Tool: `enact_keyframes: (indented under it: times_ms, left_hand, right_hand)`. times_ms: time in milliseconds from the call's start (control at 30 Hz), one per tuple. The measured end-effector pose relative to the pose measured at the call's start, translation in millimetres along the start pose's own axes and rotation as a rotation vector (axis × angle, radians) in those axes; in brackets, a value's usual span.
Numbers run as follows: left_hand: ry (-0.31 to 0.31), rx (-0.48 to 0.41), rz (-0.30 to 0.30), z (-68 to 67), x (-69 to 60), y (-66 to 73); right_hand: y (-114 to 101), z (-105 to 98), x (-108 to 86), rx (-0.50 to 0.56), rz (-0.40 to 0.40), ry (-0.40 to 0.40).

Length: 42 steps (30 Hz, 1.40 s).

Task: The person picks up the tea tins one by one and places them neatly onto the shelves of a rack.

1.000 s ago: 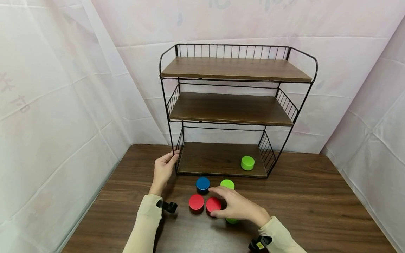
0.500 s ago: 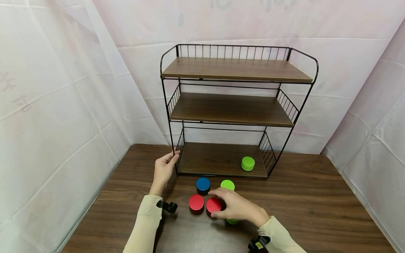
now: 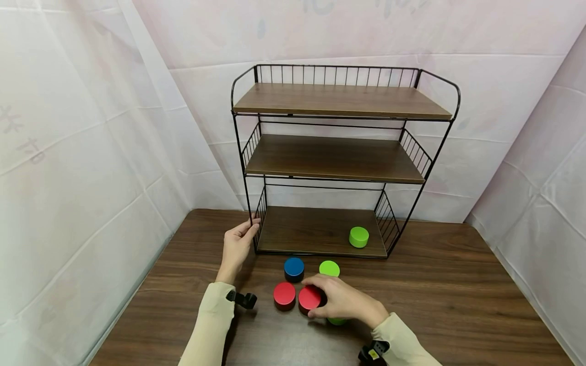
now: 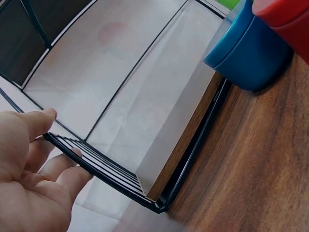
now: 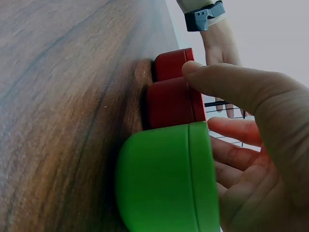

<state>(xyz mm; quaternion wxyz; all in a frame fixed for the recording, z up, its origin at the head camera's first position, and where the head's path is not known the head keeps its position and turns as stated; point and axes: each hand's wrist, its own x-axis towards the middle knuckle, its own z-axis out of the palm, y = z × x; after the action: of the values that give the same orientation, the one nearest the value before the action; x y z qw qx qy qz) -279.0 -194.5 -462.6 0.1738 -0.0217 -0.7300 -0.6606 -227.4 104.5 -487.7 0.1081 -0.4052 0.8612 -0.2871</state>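
In the head view my left hand [image 3: 237, 250] grips the lower left side of a black wire rack [image 3: 253, 239] with brown shelves. The left wrist view shows its thumb and fingers about the wire side rail [image 4: 104, 178]. My right hand [image 3: 345, 300] curves thumb and index finger round a red round tin [image 3: 309, 299] standing on the table; the palm side faces a green tin [image 5: 166, 179]. Beside it stand another red tin [image 3: 284, 296], a blue tin [image 3: 294, 269] and a green tin [image 3: 329, 268]. The green one under my hand is mostly hidden in the head view.
One green tin [image 3: 359, 237] sits at the right of the bottom shelf [image 3: 311, 229]. Above it are the middle shelf [image 3: 334, 157] and top shelf [image 3: 339, 99]. The brown table [image 3: 458, 300] extends to both sides, with pale cloth [image 3: 91, 168] hanging around it.
Almost nothing differs: the right hand has shifted very slightly at the red tin. The left hand stays on the rack, and the tins keep their places.
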Motion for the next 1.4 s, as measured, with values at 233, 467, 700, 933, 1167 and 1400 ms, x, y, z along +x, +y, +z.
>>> enact_keyframes:
  times_ms: [233,467,700,933,1167,1400]
  left_hand:
    - [0.0,0.005,0.003,0.2,0.0,0.2]
    - [0.006,0.005,-0.007,0.6,-0.1,0.5]
    - [0.01,0.014,-0.014,0.5,-0.2,1.6]
    - [0.008,0.026,-0.008,0.7,0.1,1.9]
    - [0.004,0.021,-0.014,0.6,-0.3,1.7]
    - [0.007,0.039,-0.008,0.4,-0.2,2.9]
  right_hand:
    - [2.2,2.3,0.3,0.019,0.002,0.0]
    - [3.2,3.7,-0.4,0.02,0.003,0.006]
    - [4.4,3.9,0.0,0.03,-0.002,0.004]
    - [5.0,3.3,0.2,0.04,0.004,-0.012]
    - [3.7,2.3,0.2,0.038,0.012,-0.021]
    - [2.7,0.1,0.9,0.037,0.016,-0.027]
